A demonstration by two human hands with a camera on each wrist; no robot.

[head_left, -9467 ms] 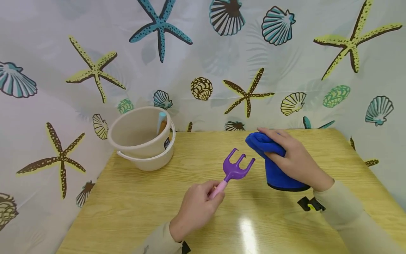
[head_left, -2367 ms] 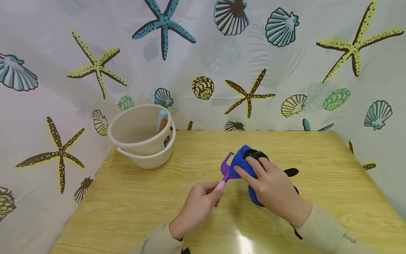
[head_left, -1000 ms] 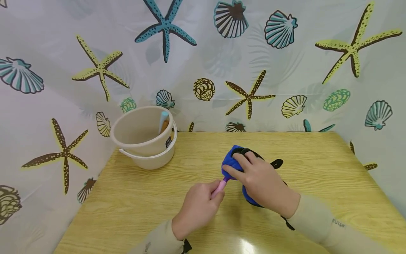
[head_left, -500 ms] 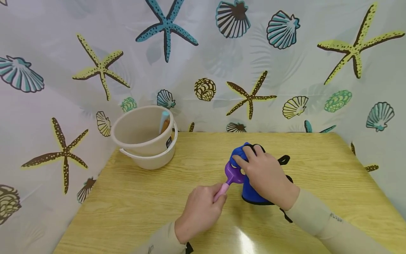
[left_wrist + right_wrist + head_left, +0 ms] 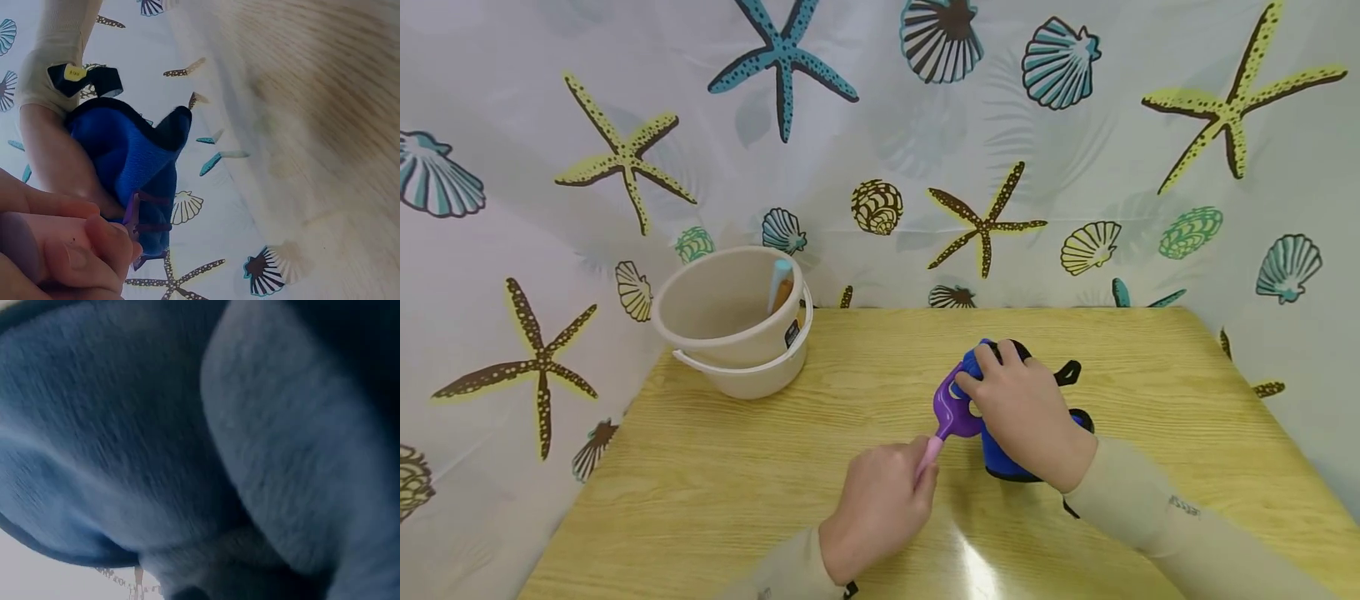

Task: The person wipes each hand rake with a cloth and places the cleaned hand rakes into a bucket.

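My left hand (image 5: 883, 500) grips the pink handle of a purple toy hand rake (image 5: 952, 414), held above the table with its tines pointing away. Bunched in my right hand (image 5: 1026, 417) is a blue cloth (image 5: 1006, 457) with black edging, pressed against the tines and covering most of them. A black loop on the cloth sticks out at the right. In the left wrist view the cloth (image 5: 134, 147) hangs behind the tines, and the curled fingers (image 5: 94, 250) wrap the handle. Folds of cloth (image 5: 112, 425) fill nearly all of the right wrist view, so the right fingers are hidden there.
A beige bucket (image 5: 737, 342) with a white handle stands at the table's back left. Inside it lean a light blue stick-like handle (image 5: 778, 283) and something brown. Behind the wooden table (image 5: 737, 475) hangs a curtain (image 5: 850, 125) printed with starfish and shells.
Earlier the cloth was held apart from the rake, right of its bare tines. It then moved left over the rake head, and lately slid back toward the tine tips, baring the purple base.
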